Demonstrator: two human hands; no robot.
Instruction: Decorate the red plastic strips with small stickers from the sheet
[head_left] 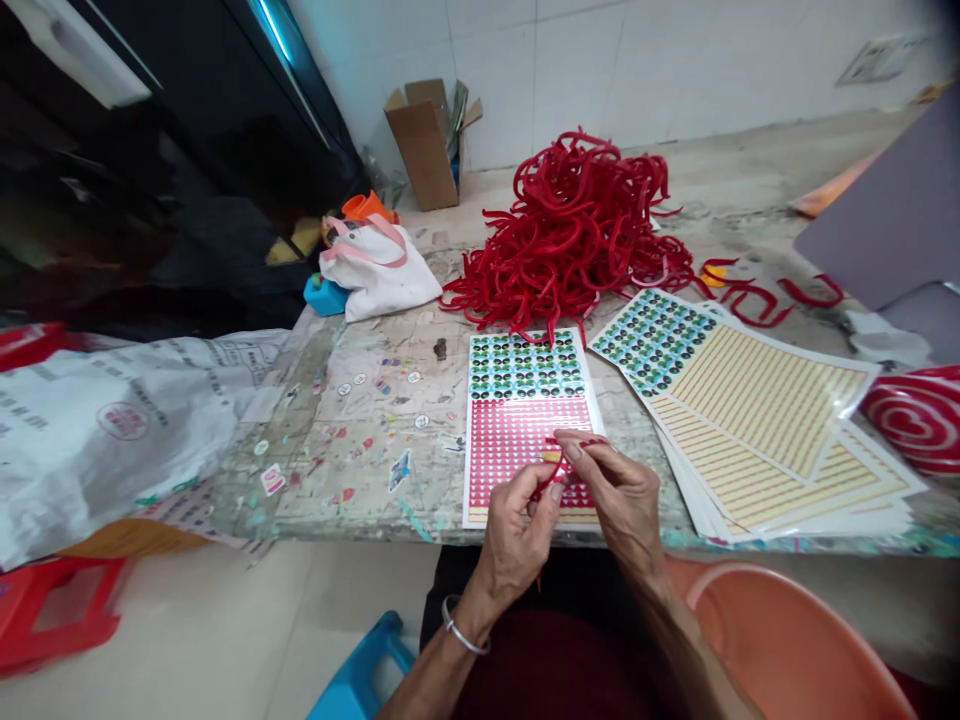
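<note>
My left hand [517, 520] pinches a narrow red fabric strip [556, 468] between thumb and fingertips. Its other end is in the closed fingertips of my right hand [619, 485], close beside the left. A small tan piece shows at the strip, too small to name. Beneath both hands lies a sticker sheet [510, 430], with green and dark oval stickers on top and red rows with small white shapes below. Behind it rises a large tangled heap of red strips [577, 230]. My fingers hide part of the held strip.
More sticker sheets [780, 400] fan out at right, near loose red strips [757, 300] and a red swirl-patterned bundle [915, 420]. A white bag [390, 275] and cardboard box [427, 150] stand at back left. Below the table edge are an orange tub [795, 630] and blue stool [364, 670].
</note>
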